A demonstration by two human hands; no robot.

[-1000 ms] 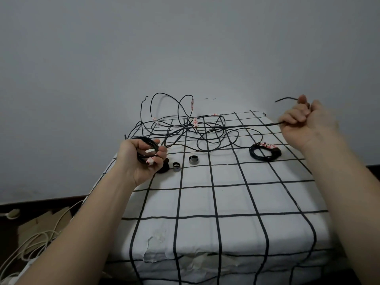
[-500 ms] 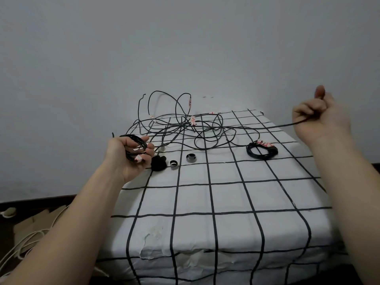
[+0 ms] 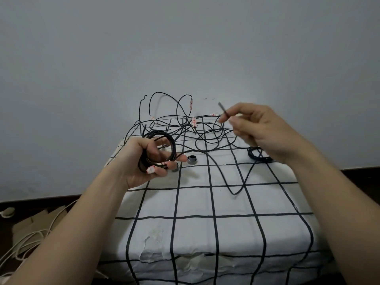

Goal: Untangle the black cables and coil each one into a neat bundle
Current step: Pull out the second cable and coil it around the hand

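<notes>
My left hand (image 3: 144, 161) grips a partly wound coil of black cable (image 3: 164, 147) above the table's left side. Its loose run drops from the coil into a slack loop on the cloth (image 3: 232, 186) and rises to my right hand (image 3: 259, 128), which pinches the cable's free end (image 3: 223, 109) over the middle back of the table. A tangle of black cables (image 3: 185, 124) with white and red tags lies at the back. A finished black bundle (image 3: 257, 156) sits at the right, partly hidden by my right wrist.
The table wears a white cloth with a black grid (image 3: 195, 202). A small metal ring (image 3: 192, 159) lies near my left fingers. White cords (image 3: 24, 239) and cardboard (image 3: 37, 221) lie on the floor at the left. A grey wall stands close behind.
My right hand has swung from far right to the middle back with the cable end, so the taut cable now hangs slack. My left hand has come inward with the coil.
</notes>
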